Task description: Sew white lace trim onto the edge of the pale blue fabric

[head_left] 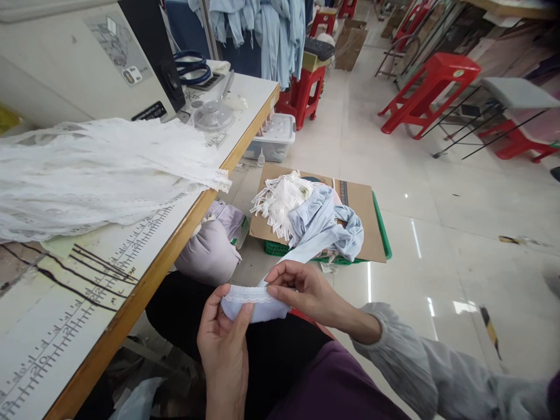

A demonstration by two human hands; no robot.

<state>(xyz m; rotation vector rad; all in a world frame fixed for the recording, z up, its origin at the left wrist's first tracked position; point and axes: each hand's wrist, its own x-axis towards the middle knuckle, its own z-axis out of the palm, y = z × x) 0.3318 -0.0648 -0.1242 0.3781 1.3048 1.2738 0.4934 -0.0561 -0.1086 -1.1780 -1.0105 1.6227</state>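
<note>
A pale blue fabric strip edged with white lace (254, 304) is stretched between my two hands above my lap. My left hand (223, 350) pinches its left end, with the thumb on top. My right hand (301, 290) grips the other end between thumb and fingers. From there a long pale blue band (297, 251) runs up toward a heap of blue cloth (328, 224) and white fringed lace scraps (280, 201) lying on a cardboard sheet (356, 204).
To the left stands a sewing table with a wooden edge (144, 291) and a printed ruler, carrying a large piece of white lace (100, 175). A stuffed grey-mauve sack (207, 251) sits on the floor beneath it. Red plastic stools (429, 90) stand on the tiled floor.
</note>
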